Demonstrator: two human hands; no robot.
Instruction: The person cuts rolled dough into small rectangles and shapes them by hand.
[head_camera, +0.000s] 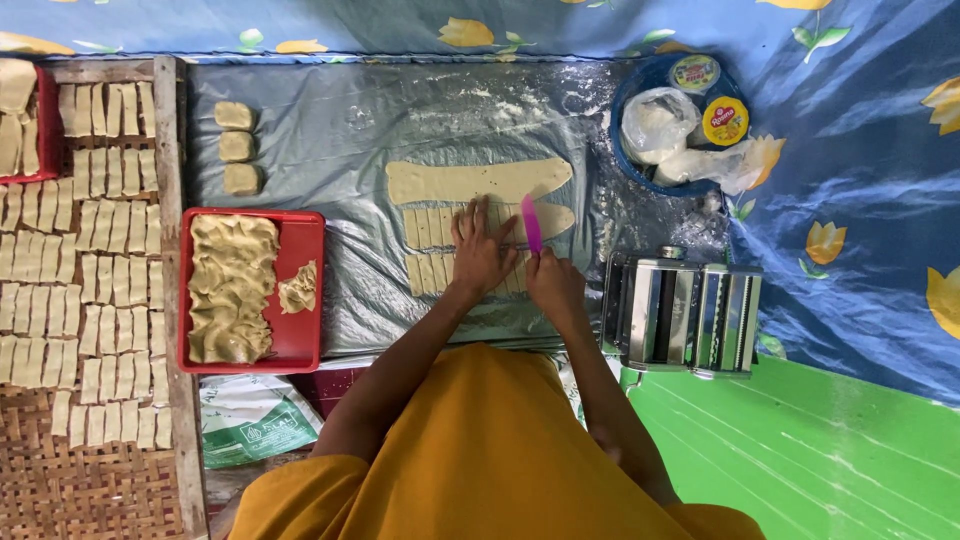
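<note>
Left hand (480, 250): I see it flat, fingers spread, pressing the dough strip (545, 222).
Right hand (553, 283): clamped around pink cutter (531, 224).
Dough: I judge soft, tearable; lift pieces underneath.

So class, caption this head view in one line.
Left hand steadies dough strips while right hand cuts with pink knife.

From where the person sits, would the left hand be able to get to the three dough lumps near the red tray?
Probably yes. The left hand rests on the cut dough strips, and only bare plastic sheet lies between it and the three dough lumps. Nothing blocks that path, though it may take a stretch.
</note>
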